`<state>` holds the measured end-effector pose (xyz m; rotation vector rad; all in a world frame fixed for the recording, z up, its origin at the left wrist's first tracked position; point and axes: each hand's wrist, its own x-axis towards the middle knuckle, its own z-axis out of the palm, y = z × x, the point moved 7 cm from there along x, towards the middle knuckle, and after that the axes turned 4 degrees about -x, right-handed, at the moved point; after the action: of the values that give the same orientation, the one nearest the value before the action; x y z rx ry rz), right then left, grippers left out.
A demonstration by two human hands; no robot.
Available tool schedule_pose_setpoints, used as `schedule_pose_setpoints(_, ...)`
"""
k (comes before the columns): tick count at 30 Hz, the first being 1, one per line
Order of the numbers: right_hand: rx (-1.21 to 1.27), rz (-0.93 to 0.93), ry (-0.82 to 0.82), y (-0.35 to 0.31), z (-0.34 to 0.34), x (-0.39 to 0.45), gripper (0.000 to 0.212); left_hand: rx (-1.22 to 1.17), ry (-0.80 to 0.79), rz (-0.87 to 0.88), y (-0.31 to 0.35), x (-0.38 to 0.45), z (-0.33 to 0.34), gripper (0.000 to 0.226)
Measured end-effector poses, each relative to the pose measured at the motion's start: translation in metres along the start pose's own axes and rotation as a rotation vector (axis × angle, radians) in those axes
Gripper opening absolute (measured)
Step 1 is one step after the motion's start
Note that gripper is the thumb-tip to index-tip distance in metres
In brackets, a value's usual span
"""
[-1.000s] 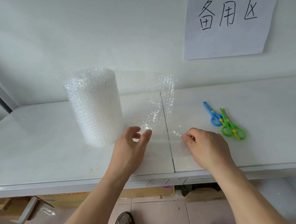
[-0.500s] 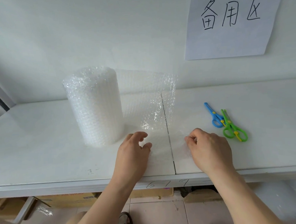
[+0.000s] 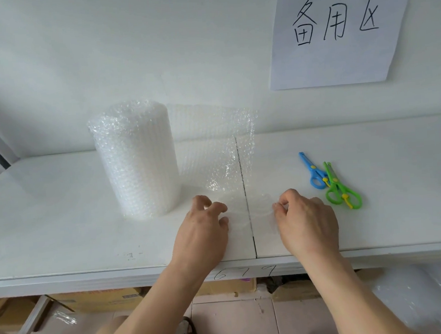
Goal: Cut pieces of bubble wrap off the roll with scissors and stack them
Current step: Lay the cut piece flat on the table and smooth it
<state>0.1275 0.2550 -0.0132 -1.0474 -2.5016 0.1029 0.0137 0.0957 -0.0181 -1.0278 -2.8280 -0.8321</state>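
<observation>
The bubble wrap sheet (image 3: 246, 212) lies flat between both hands: left hand (image 3: 202, 236) fingers curled, touching its edge; right hand (image 3: 307, 223) fingers pinch it. Roll (image 3: 135, 159) stands at 10 o'clock.

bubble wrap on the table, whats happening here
A person is pulling the clear loose sheet off the upright white bubble wrap roll on the white table. The left hand and right hand both pinch its near edge. The blue scissors and green scissors lie untouched at the right.

bright, soft even light; sharp centre, wide-angle bending at edges.
</observation>
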Motion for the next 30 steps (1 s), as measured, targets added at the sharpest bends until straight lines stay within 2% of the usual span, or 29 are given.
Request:
schedule_pose_setpoints(3,0.038,-0.015,0.058,0.002,0.004,-0.002,0.033,0.249,0.09,0.135,0.001,-0.005,0.001,0.027)
schedule_pose_setpoints(5,0.056,-0.066,0.098,0.0,0.003,-0.002,0.037,0.289,0.094,0.223,0.002,-0.006,0.0,0.031)
schedule_pose_setpoints(8,0.051,-0.268,0.125,-0.015,-0.007,-0.005,0.032,0.258,-0.051,0.257,0.002,-0.002,0.007,0.045)
schedule_pose_setpoints(9,0.042,-0.344,0.048,-0.022,-0.006,-0.008,0.036,0.22,-0.075,0.245,0.002,0.001,0.007,0.047)
schedule_pose_setpoints(11,0.013,-0.439,-0.242,-0.034,0.005,-0.017,0.059,0.144,-0.088,0.207,0.0,0.005,0.005,0.045)
schedule_pose_setpoints(13,-0.057,-0.42,-0.489,-0.032,0.018,-0.026,0.078,0.182,-0.085,0.21,0.001,0.005,0.008,0.049)
schedule_pose_setpoints(15,-0.099,-0.372,-0.587,-0.029,0.022,-0.028,0.076,0.274,-0.1,0.213,0.003,0.002,0.013,0.053)
schedule_pose_setpoints(21,-0.118,-0.326,-0.604,-0.03,0.024,-0.028,0.065,0.339,-0.323,0.105,-0.006,0.002,0.023,0.063)
schedule_pose_setpoints(27,-0.129,-0.242,-0.556,-0.026,0.02,-0.032,0.061,0.333,-0.328,0.034,-0.009,-0.003,0.02,0.069)
schedule_pose_setpoints(30,-0.15,-0.116,-0.529,-0.021,0.015,-0.034,0.074,0.331,-0.275,-0.082,-0.013,-0.006,0.015,0.083)
